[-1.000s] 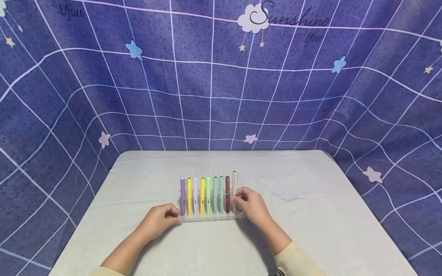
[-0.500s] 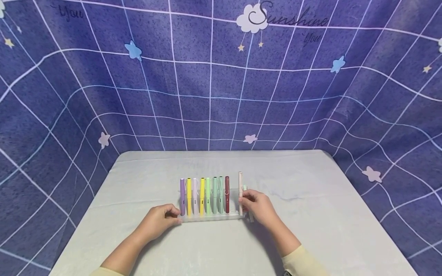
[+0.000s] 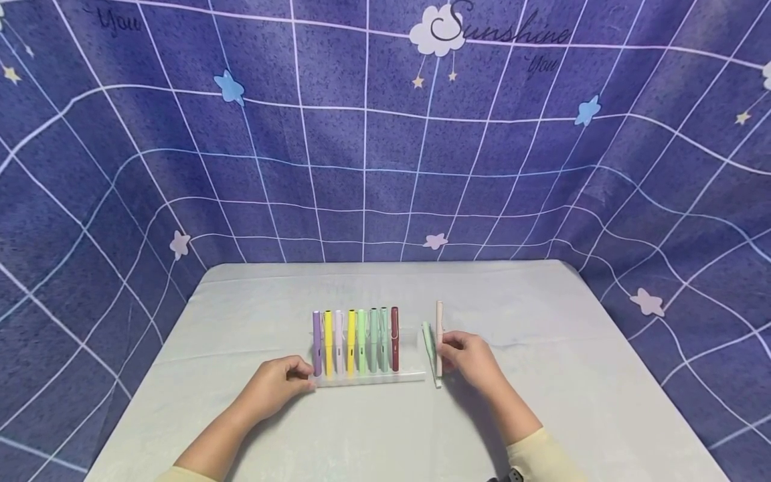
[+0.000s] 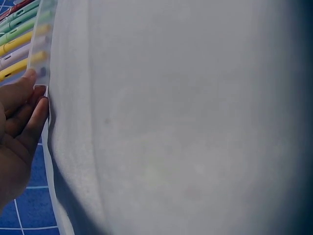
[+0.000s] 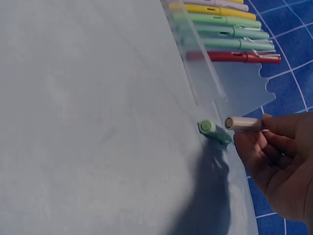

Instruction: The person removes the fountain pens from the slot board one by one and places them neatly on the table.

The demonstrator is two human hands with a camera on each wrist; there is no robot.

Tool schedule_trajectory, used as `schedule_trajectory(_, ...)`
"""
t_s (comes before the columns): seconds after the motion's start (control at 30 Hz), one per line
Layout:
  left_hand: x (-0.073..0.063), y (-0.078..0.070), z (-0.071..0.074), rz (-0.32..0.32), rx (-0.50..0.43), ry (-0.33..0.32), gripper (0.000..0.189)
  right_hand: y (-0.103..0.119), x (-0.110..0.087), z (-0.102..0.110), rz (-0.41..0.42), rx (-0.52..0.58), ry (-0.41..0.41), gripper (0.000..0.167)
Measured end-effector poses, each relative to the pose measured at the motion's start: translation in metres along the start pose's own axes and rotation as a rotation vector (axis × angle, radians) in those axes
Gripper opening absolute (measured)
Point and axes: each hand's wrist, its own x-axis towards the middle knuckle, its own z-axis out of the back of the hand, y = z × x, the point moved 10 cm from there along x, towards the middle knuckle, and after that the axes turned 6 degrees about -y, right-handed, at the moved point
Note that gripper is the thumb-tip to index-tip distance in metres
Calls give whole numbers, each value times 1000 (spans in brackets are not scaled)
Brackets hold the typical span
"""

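The right grip [image 3: 472, 359] is nearly closed, pinching a pale pink pen [image 3: 439, 325] between the clear rack [image 3: 373, 379] and the right edge of the desk [image 3: 578, 361]; the left grip [image 3: 278, 385] pinches the rack's end nearer the left edge.

Purple-blue gridded drapery [image 3: 337, 137] on three sides (printed stars [image 3: 229, 88], a cloud [image 3: 436, 32]), pale cloth-covered table [image 3: 361, 432]

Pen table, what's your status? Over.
Left hand holding one end of rack. Right hand pinching pale pink pen, outside rack. Nearest clutter: loose green pen, between pink pen and rack.
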Motion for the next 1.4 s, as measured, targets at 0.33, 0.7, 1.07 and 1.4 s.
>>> schedule_trajectory(0.33,0,-1,0,3,3,1,16,-21,3,-3,-57,-28,34,12)
schedule_trajectory(0.7,1,4,-2,9,16,-14,19,-27,-3,-15,-111,-77,76,11)
schedule_trajectory(1.07,1,2,-1,9,5,-4,18,-25,-3,-14,-90,-133,68,14)
schedule_trajectory(1.4,1,1,1,3,10,-12,17,-27,-2,-14,-88,-147,65,14)
